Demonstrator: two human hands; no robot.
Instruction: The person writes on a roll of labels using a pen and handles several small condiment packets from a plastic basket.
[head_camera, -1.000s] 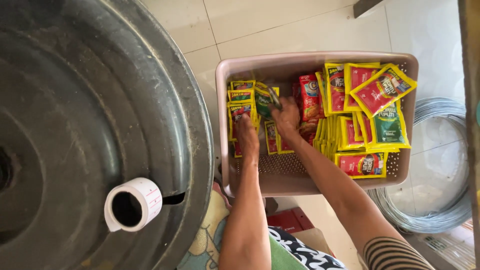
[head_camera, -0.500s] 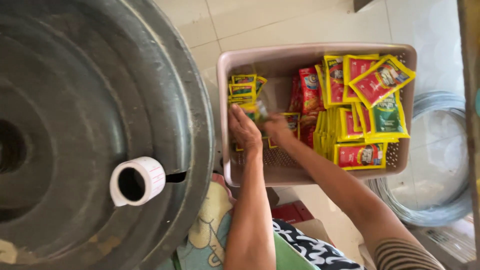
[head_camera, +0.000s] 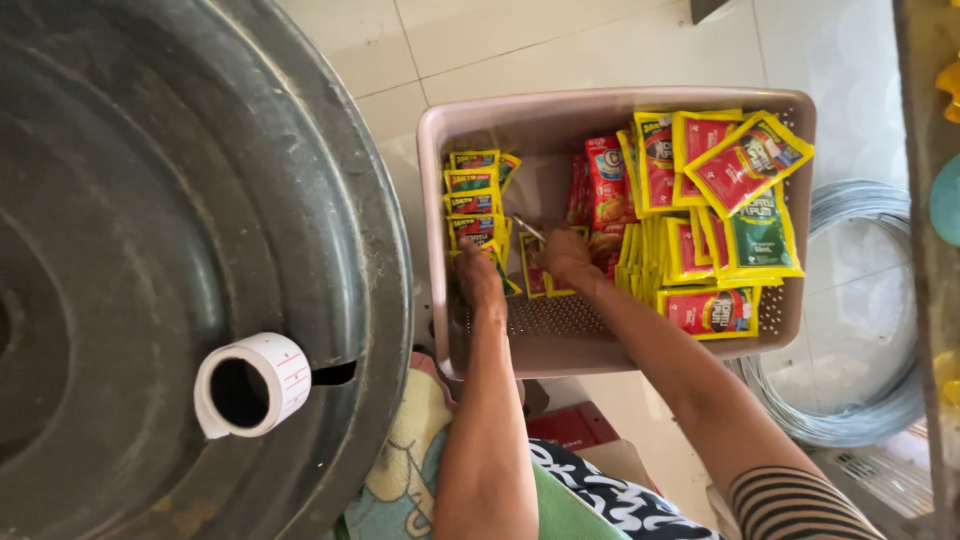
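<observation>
Both hands, left hand (head_camera: 480, 280) and right hand (head_camera: 566, 262), grip sachets (head_camera: 476, 205) inside one pink basket (head_camera: 620, 352).

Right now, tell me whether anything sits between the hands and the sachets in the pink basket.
Nothing visible does. Both the left hand and the right hand are already inside the pink basket, right among the sachets.

both hands (head_camera: 480, 280) sorting sachets (head_camera: 478, 205) in basket (head_camera: 440, 180)
</observation>
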